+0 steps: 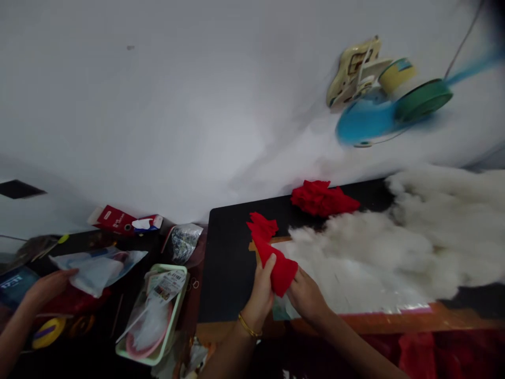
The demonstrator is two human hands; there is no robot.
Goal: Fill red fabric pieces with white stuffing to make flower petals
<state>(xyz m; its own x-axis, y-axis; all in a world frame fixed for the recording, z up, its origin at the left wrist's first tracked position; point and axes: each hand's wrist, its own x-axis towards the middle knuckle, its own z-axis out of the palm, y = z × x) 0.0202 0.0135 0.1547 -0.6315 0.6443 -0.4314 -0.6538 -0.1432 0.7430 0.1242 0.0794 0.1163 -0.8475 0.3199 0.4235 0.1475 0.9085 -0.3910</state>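
A red cloth piece [282,271] is held between my two hands over the near edge of the black table. My left hand [263,287], with a gold bangle at the wrist, grips it with the thumb on top. My right hand [305,295] is closed at the cloth's right side, its fingertips hidden behind or inside the fabric. Just beyond, a small red cloth bunch [263,226] lies on the table. Farther back is a larger heap of red cloth pieces [321,198]. Fluffy white stuffing [379,247] spreads to the right of my hands.
Another person's hand [51,287] at the far left touches a clear plastic bag [100,268]. A pale green basket [179,300] stands left of my table [224,263]. Ribbon spools [424,100] hang on the wall at upper right. Red boxes [118,218] sit by the wall.
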